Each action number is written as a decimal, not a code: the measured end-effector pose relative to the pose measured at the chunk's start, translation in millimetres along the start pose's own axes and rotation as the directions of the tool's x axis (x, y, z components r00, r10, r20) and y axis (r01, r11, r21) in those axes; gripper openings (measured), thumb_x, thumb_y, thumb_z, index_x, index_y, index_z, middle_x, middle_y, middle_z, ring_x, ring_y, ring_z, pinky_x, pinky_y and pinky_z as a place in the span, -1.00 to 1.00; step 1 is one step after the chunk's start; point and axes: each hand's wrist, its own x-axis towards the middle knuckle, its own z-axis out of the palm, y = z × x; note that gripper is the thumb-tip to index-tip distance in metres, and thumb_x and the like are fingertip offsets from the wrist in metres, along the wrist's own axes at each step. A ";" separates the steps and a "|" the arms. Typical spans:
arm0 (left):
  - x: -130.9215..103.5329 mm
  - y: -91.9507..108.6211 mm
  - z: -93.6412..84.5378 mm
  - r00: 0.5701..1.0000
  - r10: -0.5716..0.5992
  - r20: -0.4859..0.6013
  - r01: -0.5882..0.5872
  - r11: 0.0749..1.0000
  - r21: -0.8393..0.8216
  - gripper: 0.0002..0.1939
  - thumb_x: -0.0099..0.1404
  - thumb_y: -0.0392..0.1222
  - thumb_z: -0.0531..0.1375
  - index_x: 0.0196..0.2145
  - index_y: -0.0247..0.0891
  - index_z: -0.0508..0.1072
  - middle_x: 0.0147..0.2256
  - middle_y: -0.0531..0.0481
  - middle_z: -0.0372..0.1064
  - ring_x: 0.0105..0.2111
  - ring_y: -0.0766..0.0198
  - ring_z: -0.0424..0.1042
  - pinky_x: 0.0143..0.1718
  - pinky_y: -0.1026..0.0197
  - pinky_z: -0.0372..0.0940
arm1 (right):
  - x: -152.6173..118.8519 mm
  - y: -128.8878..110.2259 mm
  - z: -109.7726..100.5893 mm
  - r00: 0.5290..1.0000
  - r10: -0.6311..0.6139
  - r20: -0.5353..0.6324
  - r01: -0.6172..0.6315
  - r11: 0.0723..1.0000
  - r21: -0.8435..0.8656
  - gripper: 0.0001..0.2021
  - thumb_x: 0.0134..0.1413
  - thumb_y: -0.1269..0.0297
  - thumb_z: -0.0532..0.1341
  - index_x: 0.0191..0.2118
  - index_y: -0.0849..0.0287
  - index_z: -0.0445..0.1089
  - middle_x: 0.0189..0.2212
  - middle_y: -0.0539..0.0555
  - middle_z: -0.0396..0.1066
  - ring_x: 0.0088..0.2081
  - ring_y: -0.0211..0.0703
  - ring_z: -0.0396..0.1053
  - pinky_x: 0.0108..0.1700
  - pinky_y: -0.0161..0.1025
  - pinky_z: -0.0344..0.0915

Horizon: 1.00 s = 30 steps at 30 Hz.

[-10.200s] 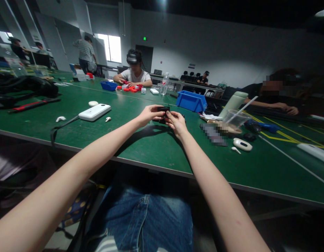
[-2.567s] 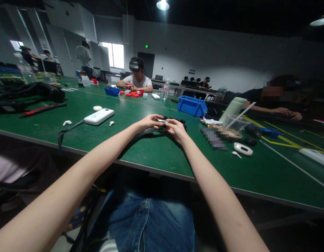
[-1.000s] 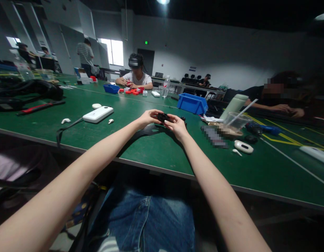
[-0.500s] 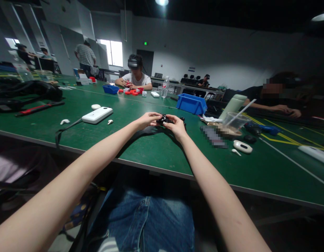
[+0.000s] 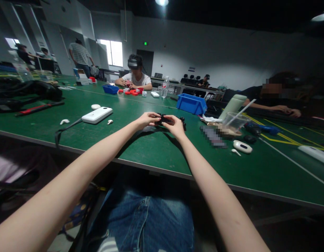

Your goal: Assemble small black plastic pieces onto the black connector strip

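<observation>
Between my two hands is a small black object (image 5: 162,119), partly hidden by my fingers and too small to name. My left hand (image 5: 148,120) pinches it from the left with thumb and fingers. From the right, my right hand (image 5: 174,125) grips the same piece, its thumb close to the left thumb. More black parts (image 5: 183,122) show just beyond the right hand's knuckles; whether they join the held piece I cannot tell. Both forearms reach over the near edge of the green table (image 5: 140,150).
A white power bank (image 5: 97,115) with a strap and loose earbuds lie to the left. Behind my hands stands a blue bin (image 5: 191,103). On the right are a green bottle (image 5: 233,106), a plastic cup (image 5: 234,123) and an earbud case (image 5: 242,147). A person (image 5: 135,78) sits opposite.
The black object has turned in my fingers, so a pale ring-shaped mark on it no longer shows. My right thumb has shifted slightly left. The standing person in the background leans further left.
</observation>
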 end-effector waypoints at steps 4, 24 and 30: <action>-0.1 0.0 -1.1 1.000 0.026 0.015 -0.026 0.999 0.033 -0.55 -0.22 -0.10 0.46 -0.34 -0.30 0.48 -0.36 -0.01 0.44 -0.35 0.29 0.44 -0.18 0.09 0.32 | 1.2 -1.2 0.0 0.999 0.021 -0.039 -0.021 1.000 0.008 -0.76 -0.28 0.36 0.33 -0.33 0.14 0.43 -0.28 0.02 0.47 -0.17 -0.15 0.41 -0.04 -0.14 0.33; -1.1 4.9 -1.5 0.992 0.106 0.074 -0.114 0.987 0.110 -0.52 -0.23 -0.14 0.45 -0.31 -0.35 0.50 -0.30 -0.07 0.48 -0.40 0.36 0.42 -0.28 0.24 0.29 | 3.3 3.8 -1.3 0.993 0.102 -0.051 -0.103 0.994 -0.029 -0.67 -0.41 0.22 0.37 -0.41 0.17 0.31 -0.44 -0.03 0.37 -0.42 -0.24 0.34 -0.30 -0.20 0.36; -2.0 7.1 -0.3 0.994 0.079 0.074 -0.083 0.996 0.046 -0.53 -0.28 -0.18 0.47 -0.35 -0.33 0.49 -0.29 -0.04 0.47 -0.37 0.34 0.44 -0.23 0.20 0.30 | 4.8 5.0 -1.2 0.992 0.096 -0.077 -0.099 0.995 -0.032 -0.66 -0.43 0.21 0.38 -0.43 0.19 0.32 -0.32 0.03 0.44 -0.43 -0.23 0.37 -0.34 -0.20 0.37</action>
